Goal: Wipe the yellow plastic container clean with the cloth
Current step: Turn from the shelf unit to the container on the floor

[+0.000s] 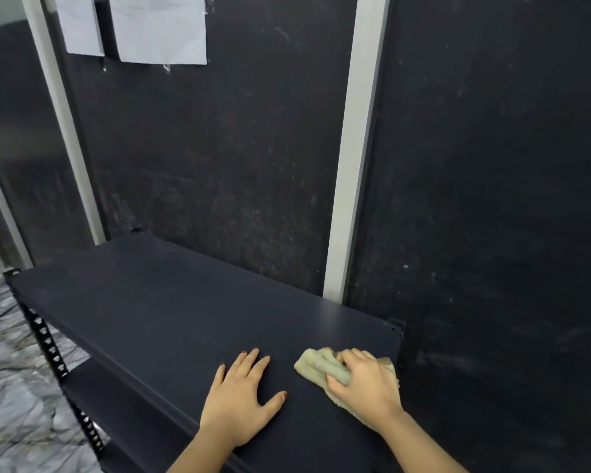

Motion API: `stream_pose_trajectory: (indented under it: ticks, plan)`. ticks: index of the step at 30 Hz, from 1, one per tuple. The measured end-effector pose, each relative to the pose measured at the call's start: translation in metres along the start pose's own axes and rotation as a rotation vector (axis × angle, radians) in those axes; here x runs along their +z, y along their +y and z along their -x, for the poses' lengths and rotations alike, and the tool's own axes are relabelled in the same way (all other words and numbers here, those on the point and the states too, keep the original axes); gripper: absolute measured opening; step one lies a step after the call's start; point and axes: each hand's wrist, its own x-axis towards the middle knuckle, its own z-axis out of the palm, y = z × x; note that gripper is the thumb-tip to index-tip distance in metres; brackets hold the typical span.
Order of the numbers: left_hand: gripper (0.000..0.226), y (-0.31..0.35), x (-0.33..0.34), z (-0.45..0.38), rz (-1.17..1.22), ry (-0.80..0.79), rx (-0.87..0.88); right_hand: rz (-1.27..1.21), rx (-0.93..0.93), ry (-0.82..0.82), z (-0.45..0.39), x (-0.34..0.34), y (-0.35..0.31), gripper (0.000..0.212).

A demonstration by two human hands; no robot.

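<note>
A crumpled pale yellow-green cloth (316, 366) lies on the top of a dark metal shelf (171, 312), near its right end. My right hand (364, 387) rests on the cloth with fingers curled into it, gripping it against the shelf. My left hand (241, 399) lies flat on the shelf to the left of the cloth, palm down, fingers spread, holding nothing. No yellow plastic container is in view.
The shelf stands against a dark scuffed wall (236, 148) with a white vertical strip (355, 148). Two paper sheets (161, 29) hang on the wall at top left. A perforated shelf post (58, 367) and a lower shelf show at left, above a marbled floor (11, 387).
</note>
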Motion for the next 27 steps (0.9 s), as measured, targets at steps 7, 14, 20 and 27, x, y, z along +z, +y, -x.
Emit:
stream_pose_trajectory:
  ticks: [7, 14, 20, 27]
  plan:
    - [0.080, 0.009, -0.004, -0.006, -0.021, -0.048, -0.012, 0.000, 0.047, -0.061, 0.004, -0.016, 0.004, 0.023]
    - [0.079, 0.039, -0.017, -0.023, -0.105, -0.172, 0.031, -0.032, 0.166, -0.062, 0.015, -0.043, 0.032, 0.022]
    - [0.078, 0.093, -0.019, -0.037, -0.113, -0.263, 0.212, -0.066, 0.342, -0.023, 0.038, -0.074, 0.070, 0.017]
    - [0.081, 0.178, -0.004, -0.031, -0.134, -0.325, 0.476, 0.020, 0.520, -0.004, 0.089, -0.116, 0.113, 0.013]
